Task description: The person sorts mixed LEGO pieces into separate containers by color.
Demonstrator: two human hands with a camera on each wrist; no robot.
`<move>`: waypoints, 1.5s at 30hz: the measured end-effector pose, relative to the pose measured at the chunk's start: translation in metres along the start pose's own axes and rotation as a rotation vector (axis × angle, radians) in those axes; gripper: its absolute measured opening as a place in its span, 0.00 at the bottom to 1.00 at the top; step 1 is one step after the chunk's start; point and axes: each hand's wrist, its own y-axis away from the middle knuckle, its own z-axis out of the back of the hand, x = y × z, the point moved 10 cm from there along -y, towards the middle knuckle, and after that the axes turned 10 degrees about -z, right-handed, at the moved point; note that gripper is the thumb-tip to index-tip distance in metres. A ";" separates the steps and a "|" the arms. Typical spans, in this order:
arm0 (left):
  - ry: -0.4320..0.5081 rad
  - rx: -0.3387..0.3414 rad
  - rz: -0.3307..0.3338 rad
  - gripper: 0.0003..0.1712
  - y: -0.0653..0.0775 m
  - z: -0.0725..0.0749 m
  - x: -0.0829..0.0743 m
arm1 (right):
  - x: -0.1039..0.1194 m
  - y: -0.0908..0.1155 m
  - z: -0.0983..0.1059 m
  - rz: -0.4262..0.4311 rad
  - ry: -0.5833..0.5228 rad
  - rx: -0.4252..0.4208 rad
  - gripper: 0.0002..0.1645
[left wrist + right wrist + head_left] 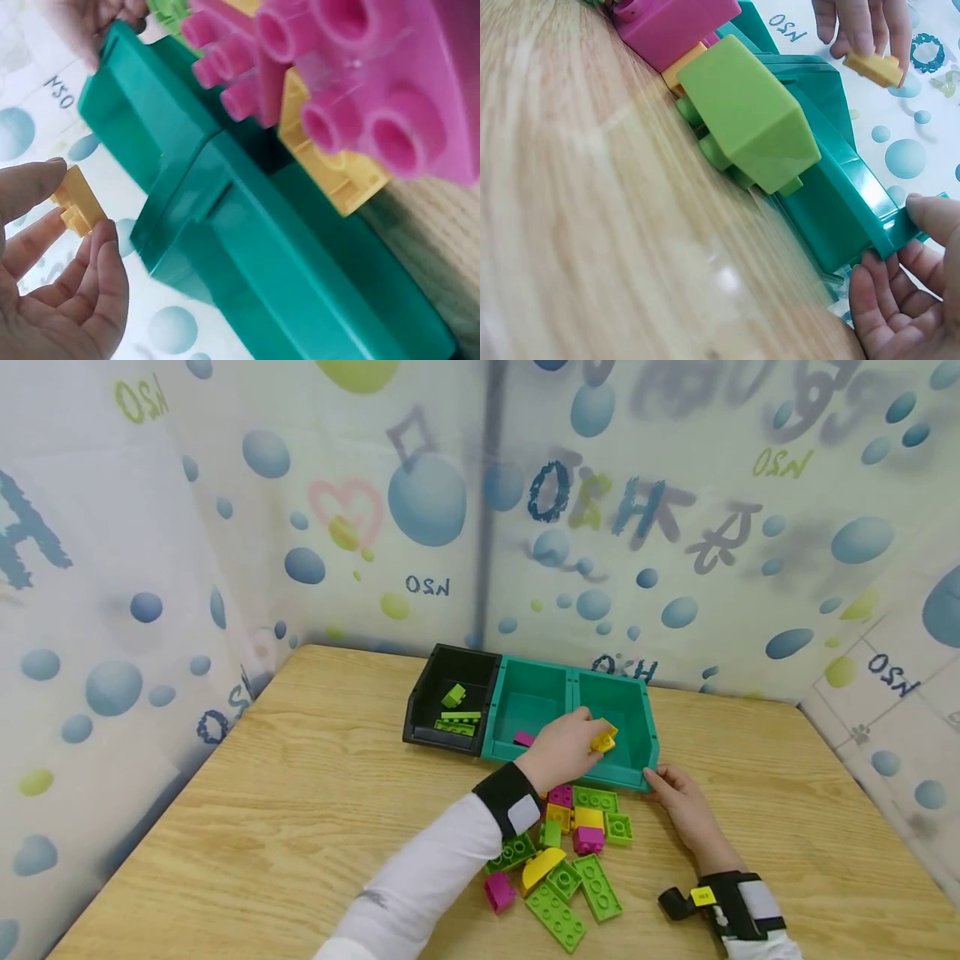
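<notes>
Here, yellow block (85,201) sits pinched in left grip (564,748).

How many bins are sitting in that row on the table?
3: a black bin at the left end, a teal bin in the middle and another teal bin at the right end. The left hand partly covers the teal ones; none seems hidden.

Head view: above and behind left hand (566,747) and right hand (680,802), facing forward and down, farthest off; takes in table (337,760), wall (360,618) beyond hands. Wrist views: close behind own hand, facing fingers, tilted; right one low over table. Both share teal bins (626,702), yellow block (87,199).
</notes>
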 end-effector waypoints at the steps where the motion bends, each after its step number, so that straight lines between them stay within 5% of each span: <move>1: -0.018 0.002 -0.007 0.23 -0.002 -0.003 0.000 | -0.001 0.000 0.000 -0.001 -0.003 0.000 0.24; 9: -0.164 0.021 -0.048 0.22 -0.012 -0.014 -0.001 | 0.002 0.002 0.000 0.014 0.012 -0.011 0.24; 22: -0.415 0.172 -0.028 0.19 -0.012 -0.029 -0.004 | 0.003 0.003 -0.001 0.015 -0.006 -0.014 0.21; 32: -0.567 0.192 -0.061 0.14 -0.013 -0.040 -0.006 | 0.005 0.003 0.000 0.024 -0.023 -0.016 0.20; 38: -0.550 0.225 -0.043 0.12 -0.011 -0.042 -0.007 | 0.005 0.005 0.000 0.020 -0.009 -0.019 0.21; 45: -0.356 0.187 -0.028 0.22 -0.005 -0.036 -0.004 | 0.005 0.004 -0.001 0.032 -0.015 -0.011 0.22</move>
